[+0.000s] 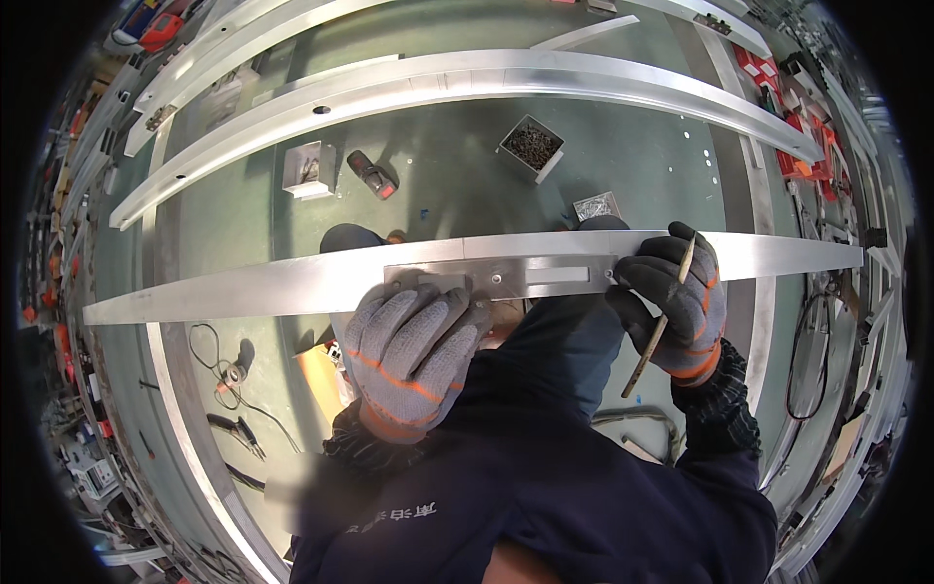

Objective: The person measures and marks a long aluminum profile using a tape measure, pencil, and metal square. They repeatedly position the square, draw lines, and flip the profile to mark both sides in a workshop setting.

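Two gloved hands work at the middle of a long silver metal bar (428, 255) that stretches from 9 o'clock to 3 o'clock across the view, passing above the person's dark-trousered legs (559, 346). A slotted metal plate (501, 280) lies along the bar at the centre. The left hand (413, 355), at 7 o'clock, has its fingers bent and close together, their tips at the plate's left part; the thumb's grip cannot be told. The right hand (673, 307), at 3 o'clock, carries a thin stick (647, 346) aslant between its curled fingers, with thumb and fingertips near the plate's right end.

Beyond them on the green surface (443, 165), an open box (551, 167) of small dark pieces (532, 145) stands at 1 o'clock, a tray of silvery pieces (596, 206) at 2, a black-and-red device (373, 175) at 11, and a pale box (309, 189) at 10. Another long metal beam (467, 80) arches past 12 o'clock. Black-handled pliers (233, 428) lie at 8.
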`<state>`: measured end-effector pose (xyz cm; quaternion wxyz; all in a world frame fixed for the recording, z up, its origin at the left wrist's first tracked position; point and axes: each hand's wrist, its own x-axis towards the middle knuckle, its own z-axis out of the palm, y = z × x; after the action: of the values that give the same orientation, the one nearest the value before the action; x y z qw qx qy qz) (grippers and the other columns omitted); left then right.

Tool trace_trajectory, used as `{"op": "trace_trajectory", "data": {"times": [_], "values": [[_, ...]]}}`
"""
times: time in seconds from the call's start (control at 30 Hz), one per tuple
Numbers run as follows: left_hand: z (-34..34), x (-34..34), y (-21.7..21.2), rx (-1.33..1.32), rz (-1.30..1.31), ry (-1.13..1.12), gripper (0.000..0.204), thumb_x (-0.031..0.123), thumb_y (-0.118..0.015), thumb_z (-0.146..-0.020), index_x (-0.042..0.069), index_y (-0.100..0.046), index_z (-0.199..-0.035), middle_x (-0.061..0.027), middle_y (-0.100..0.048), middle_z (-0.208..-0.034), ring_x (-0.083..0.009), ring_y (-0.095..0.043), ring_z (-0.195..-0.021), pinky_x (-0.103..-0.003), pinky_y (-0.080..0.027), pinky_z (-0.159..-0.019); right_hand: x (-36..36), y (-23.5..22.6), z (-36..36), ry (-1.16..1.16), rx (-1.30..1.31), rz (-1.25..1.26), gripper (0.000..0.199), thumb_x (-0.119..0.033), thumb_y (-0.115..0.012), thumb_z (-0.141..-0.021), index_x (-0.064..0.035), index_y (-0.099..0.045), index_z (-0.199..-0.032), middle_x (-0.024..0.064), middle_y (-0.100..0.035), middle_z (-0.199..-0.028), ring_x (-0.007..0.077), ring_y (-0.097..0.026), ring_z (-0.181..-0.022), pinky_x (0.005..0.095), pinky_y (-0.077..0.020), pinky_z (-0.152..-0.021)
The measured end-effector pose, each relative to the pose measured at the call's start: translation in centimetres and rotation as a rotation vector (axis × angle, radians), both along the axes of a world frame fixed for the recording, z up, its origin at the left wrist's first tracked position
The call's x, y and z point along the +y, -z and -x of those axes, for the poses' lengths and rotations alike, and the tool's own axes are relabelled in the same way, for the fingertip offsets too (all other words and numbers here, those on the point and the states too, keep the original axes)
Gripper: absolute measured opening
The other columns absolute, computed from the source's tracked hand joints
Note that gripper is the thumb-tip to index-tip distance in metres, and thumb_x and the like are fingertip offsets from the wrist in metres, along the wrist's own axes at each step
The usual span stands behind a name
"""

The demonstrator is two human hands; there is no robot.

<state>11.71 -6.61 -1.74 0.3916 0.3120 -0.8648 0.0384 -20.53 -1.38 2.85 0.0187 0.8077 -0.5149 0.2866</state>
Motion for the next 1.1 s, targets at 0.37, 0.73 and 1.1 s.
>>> {"op": "trace_trajectory", "data": {"times": [0.37, 0.73, 1.1], "values": [[-0.3, 0.1, -1.0, 0.066, -0.002, -0.125, 0.023, 0.022, -0.096, -0.073, 0.027, -0.086, -0.093, 0.0105, -0.081, -0.108, -0.0157, -0.066, -0.102, -0.039, -0.057, -0.085, -0.5, 0.4, -1.2, 0.009, -0.025, 0.063, 0.040, -0.006, -0.091, -0.075, -0.0133, -0.073, -0.110, 0.0053, -0.080, -0.101, 0.0323, -0.076, -0.099, 0.0573, -0.0553, -0.104], [-0.6, 0.2, 0.4, 0.086, 0.002, -0.093, 0.027, 0.031, -0.097, -0.074, 0.031, -0.085, -0.098, 0.0125, -0.079, -0.111, -0.0179, -0.066, -0.111, -0.041, -0.054, -0.093, -0.5, 0.6, -1.1, -0.015, -0.031, 0.045, 0.036, 0.002, -0.084, -0.079, -0.0074, -0.069, -0.110, 0.0100, -0.080, -0.098, 0.0370, -0.076, -0.101, 0.0589, -0.0541, -0.108], [0.0, 0.5, -0.3, 0.041, -0.056, -0.125, 0.030, 0.034, -0.095, -0.065, 0.027, -0.088, -0.093, 0.0095, -0.080, -0.108, -0.0232, -0.067, -0.115, -0.043, -0.055, -0.101, -0.2, 0.5, -1.0, -0.028, -0.066, 0.043, 0.035, 0.005, -0.085, -0.078, -0.0055, -0.072, -0.109, 0.0108, -0.080, -0.101, 0.0369, -0.074, -0.098, 0.0548, -0.0589, -0.095]]}}
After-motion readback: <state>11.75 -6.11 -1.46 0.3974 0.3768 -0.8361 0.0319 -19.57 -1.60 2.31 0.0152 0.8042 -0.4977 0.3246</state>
